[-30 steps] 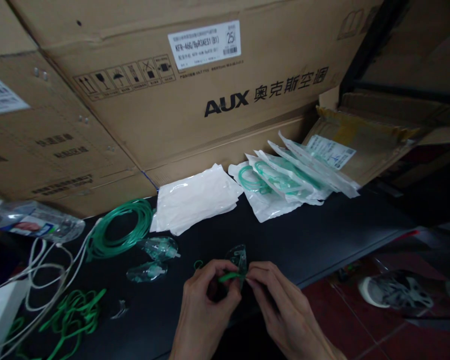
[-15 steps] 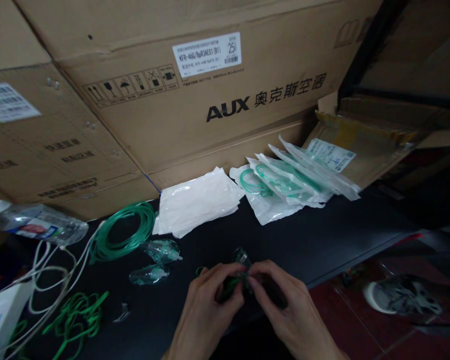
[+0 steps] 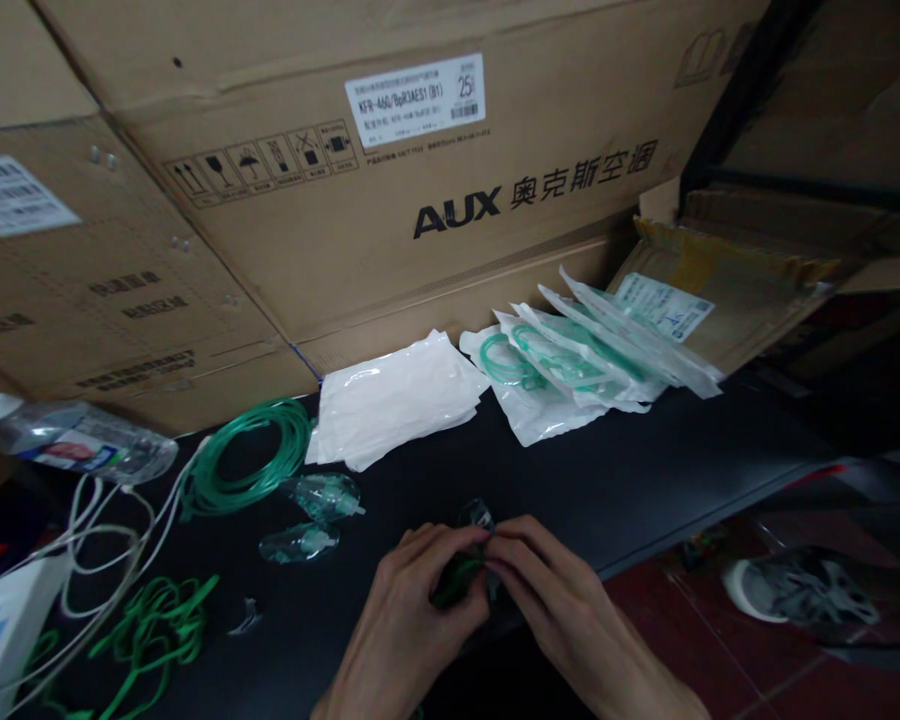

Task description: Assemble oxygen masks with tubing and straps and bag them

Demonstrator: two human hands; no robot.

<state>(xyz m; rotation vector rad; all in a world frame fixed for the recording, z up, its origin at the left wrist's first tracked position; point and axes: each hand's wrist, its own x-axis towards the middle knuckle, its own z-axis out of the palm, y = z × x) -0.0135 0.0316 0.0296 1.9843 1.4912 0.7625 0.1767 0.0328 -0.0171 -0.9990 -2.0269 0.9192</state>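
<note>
My left hand (image 3: pixel 427 600) is closed, with a green elastic strap (image 3: pixel 457 578) bunched under its curled fingers. Against its fingertips, my right hand (image 3: pixel 555 590) pinches at the edge of a clear plastic mask (image 3: pixel 477 514). Most of that mask is hidden behind my fingers, so the exact grip point does not show. Two more clear green-tinted masks, an upper mask (image 3: pixel 326 496) and a lower mask (image 3: pixel 300 542), lie on the dark table to the left. A tangle of green elastic straps (image 3: pixel 154 630) and small metal strips (image 3: pixel 247 617) rest farther left.
Coiled green tubing (image 3: pixel 247 460), a plastic bottle (image 3: pixel 86 440) and white cables (image 3: pixel 82 560) occupy the left side. White pouches (image 3: pixel 397 400) and packed mask sets (image 3: pixel 570 360) stand at the back against a large cardboard box (image 3: pixel 390 250). The table edge (image 3: pixel 705 515) runs along the right.
My right fingers have closed in beside the left fingertips, and the gap under the right hand has narrowed. The mask between my hands has shifted slightly left.
</note>
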